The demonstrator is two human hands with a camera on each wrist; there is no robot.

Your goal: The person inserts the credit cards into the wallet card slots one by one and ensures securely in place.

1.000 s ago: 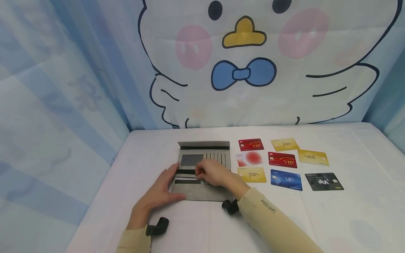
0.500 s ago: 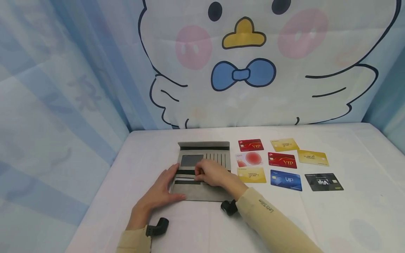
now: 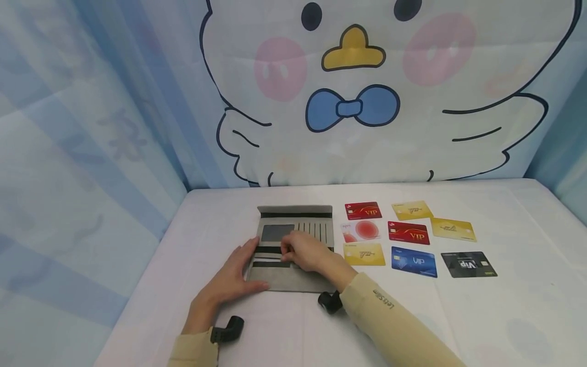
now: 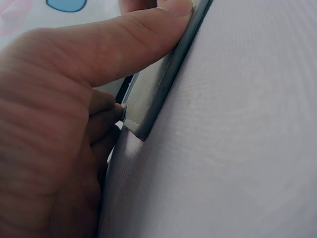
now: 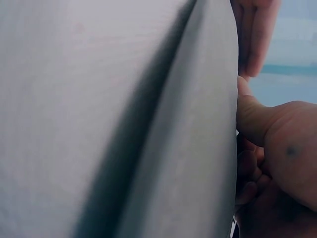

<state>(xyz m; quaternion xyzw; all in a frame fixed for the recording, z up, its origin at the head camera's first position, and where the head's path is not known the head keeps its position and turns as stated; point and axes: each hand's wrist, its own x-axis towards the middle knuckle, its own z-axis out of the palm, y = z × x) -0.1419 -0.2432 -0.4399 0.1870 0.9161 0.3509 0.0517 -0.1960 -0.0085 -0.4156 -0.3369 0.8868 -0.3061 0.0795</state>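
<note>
In the head view an opened grey wallet (image 3: 293,280) lies on the table, showing a window pocket (image 3: 277,233) and a row of slits. My left hand (image 3: 234,275) rests at its left side, long fingers along that edge and thumb stretched over the front corner. From the left wrist view, the thumb (image 4: 133,44) presses along the wallet's rim (image 4: 148,99). My right hand (image 3: 309,251) reaches over the middle and pinches a pale card (image 3: 267,259), of which a thin white strip shows in a slot. The rest of the card is hidden.
To the wallet's right lie several loose cards, among them a red VIP card (image 3: 364,210), a white one with a red circle (image 3: 362,231), a gold one (image 3: 364,254), a blue one (image 3: 415,261) and a black one (image 3: 469,264). A printed curtain (image 3: 353,148) hangs behind the table.
My right hand has shifted slightly left, and the white strip of the card looks thinner than a second ago. The left hand and the loose cards stay put.
</note>
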